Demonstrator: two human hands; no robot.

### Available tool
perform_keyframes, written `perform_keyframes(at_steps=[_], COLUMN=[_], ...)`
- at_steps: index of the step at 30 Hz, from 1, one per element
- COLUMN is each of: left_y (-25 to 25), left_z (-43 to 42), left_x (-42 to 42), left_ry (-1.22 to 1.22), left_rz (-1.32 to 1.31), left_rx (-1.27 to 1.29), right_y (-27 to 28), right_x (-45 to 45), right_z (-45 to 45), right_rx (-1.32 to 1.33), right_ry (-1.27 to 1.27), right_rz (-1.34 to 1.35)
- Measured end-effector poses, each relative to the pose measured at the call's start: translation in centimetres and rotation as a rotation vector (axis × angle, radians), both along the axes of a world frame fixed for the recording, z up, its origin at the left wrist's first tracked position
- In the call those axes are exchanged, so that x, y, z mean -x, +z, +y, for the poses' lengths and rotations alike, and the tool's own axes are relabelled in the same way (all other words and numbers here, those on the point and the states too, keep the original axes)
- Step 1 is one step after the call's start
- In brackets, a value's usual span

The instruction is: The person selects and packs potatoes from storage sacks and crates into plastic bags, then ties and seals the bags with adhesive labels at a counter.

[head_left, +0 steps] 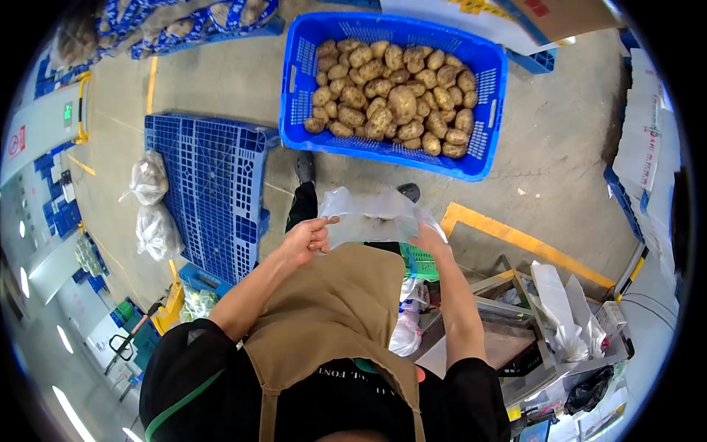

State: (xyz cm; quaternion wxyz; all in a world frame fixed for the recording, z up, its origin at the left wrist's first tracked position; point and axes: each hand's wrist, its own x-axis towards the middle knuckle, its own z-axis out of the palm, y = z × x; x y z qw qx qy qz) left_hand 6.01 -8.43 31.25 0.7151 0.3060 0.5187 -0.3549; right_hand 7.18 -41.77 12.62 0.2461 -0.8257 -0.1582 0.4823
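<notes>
A clear plastic bag [372,217] is stretched between my two hands in front of the brown apron. My left hand [309,240] is closed, pinching the bag's left edge between thumb and fingers. At the other side, my right hand [428,239] grips the bag's right end, and the film partly covers its fingers. Beyond the bag stands a blue plastic crate [294,125] holding many potatoes [401,104], with one larger potato on top near the middle.
A blue pallet [210,191] lies to the left, with two filled plastic bags [157,232] beside it. To the right is a cart [515,324] with white bags [560,309]. Bagged goods [199,26] sit at the upper left. Yellow lines [530,239] mark the floor.
</notes>
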Motion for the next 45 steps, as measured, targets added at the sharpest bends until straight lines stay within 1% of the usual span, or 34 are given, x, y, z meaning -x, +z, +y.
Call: perform_keyframes(at_steps=[2, 4, 5, 6, 8, 10, 12, 14, 15, 16, 17, 18, 19, 20, 21, 22, 24, 26, 28, 29, 30, 32, 33, 34, 36, 38, 40, 42, 44, 45], left_y=[-5.2, -11.8, -14.8, -16.0, -20.0, -22.4, -22.8, -22.9, -23.2, -23.6, -24.0, -24.0, -23.9, -24.4, -25.2, -25.7, -26.2, -27.4, -27.0, -26.6, -26.7, -26.9, -27.0, -27.1, -26.8, -26.9, -26.7, -26.7, -26.8, -26.7], left_z=[1.8, 3.4, 4.1, 4.0, 4.6, 5.3, 5.4, 5.7, 5.8, 6.0, 6.2, 6.1, 5.9, 5.6, 5.4, 5.3, 5.4, 5.8, 6.1, 6.5, 6.6, 7.2, 7.5, 7.8, 8.0, 8.4, 8.7, 8.9, 9.0, 9.2], left_x=[1.5, 4.3, 5.8, 5.7, 7.1, 7.5, 6.4, 5.8, 5.7, 5.7, 5.9, 5.5, 5.0, 4.8, 5.3, 5.3, 4.7, 4.5, 3.2, 2.5, 2.4, 2.2, 2.1, 2.1, 2.4, 2.1, 1.9, 2.0, 2.3, 2.3], left_ry=[0.069, 0.179, 0.163, 0.149, 0.085, 0.169, 0.086, 0.037, 0.028, 0.019, 0.032, 0.027, 0.024, 0.024, 0.085, 0.083, 0.081, 0.138, 0.219, 0.224, 0.243, 0.278, 0.285, 0.289, 0.310, 0.347, 0.344, 0.359, 0.386, 0.400], left_rz=[0.091, 0.202, 0.226, 0.247, 0.233, 0.233, 0.216, 0.184, 0.160, 0.135, 0.105, 0.083, 0.058, 0.034, -0.018, -0.065, -0.145, -0.201, -0.206, -0.195, -0.200, -0.220, -0.219, -0.215, -0.188, -0.177, -0.200, -0.215, -0.214, -0.213], left_rx=[0.031, 0.082, 0.110, 0.095, 0.084, 0.160, 0.195, 0.230, 0.252, 0.270, 0.315, 0.319, 0.321, 0.321, 0.353, 0.340, 0.299, 0.360, 0.401, 0.413, 0.432, 0.452, 0.448, 0.446, 0.461, 0.474, 0.495, 0.526, 0.569, 0.578], right_y=[-5.0, -8.1, -9.4, -12.5, -13.9, -12.5, -10.2, -5.9, -4.8, -5.4, -6.8, -9.2, -11.6, -14.4, -16.6, -19.3, -23.0, -24.7, -26.1, -26.2, -25.9, -23.6, -23.3, -21.9, -17.0, -11.3, -5.0, -1.4, -1.8, -1.9], right_x=[1.4, 0.9, 0.5, 1.6, 0.4, -2.0, -5.0, -9.9, -12.3, -14.6, -16.9, -19.3, -21.5, -23.2, -24.5, -25.4, -26.5, -27.3, -27.3, -27.1, -27.2, -26.9, -26.7, -26.4, -24.8, -22.0, -18.2, -14.4, -10.0, -9.7], right_z=[1.8, 4.4, 5.4, 5.6, 7.0, 9.2, 11.7, 14.3, 15.2, 15.6, 15.9, 15.1, 14.6, 13.5, 12.8, 11.8, 10.4, 10.1, 9.4, 9.1, 9.1, 10.5, 10.2, 10.1, 11.4, 13.1, 15.0, 17.7, 19.8, 21.4], right_rx=[0.029, 0.162, 0.236, 0.233, 0.219, 0.175, 0.077, -0.197, -0.341, -0.372, -0.274, -0.217, -0.007, 0.169, 0.273, 0.344, 0.454, 0.479, 0.366, 0.330, 0.290, 0.267, 0.250, 0.200, 0.187, 0.140, -0.106, -0.180, -0.049, -0.085], right_ry=[0.015, 0.050, 0.063, 0.065, 0.097, 0.092, 0.071, -0.238, -0.388, -0.550, -0.554, -0.441, -0.326, -0.181, -0.124, -0.039, 0.014, 0.029, -0.037, -0.073, -0.105, -0.138, -0.096, -0.119, -0.228, -0.417, -0.327, -0.166, 0.129, 0.031], right_rz=[0.107, 0.178, 0.204, 0.091, 0.079, 0.047, 0.005, -0.118, -0.180, -0.276, -0.570, -0.759, -0.883, -0.905, -0.882, -0.907, -0.758, -0.706, -0.829, -0.840, -0.856, -0.891, -0.957, -0.981, -0.969, -0.843, -0.741, -0.530, -0.462, -0.384])
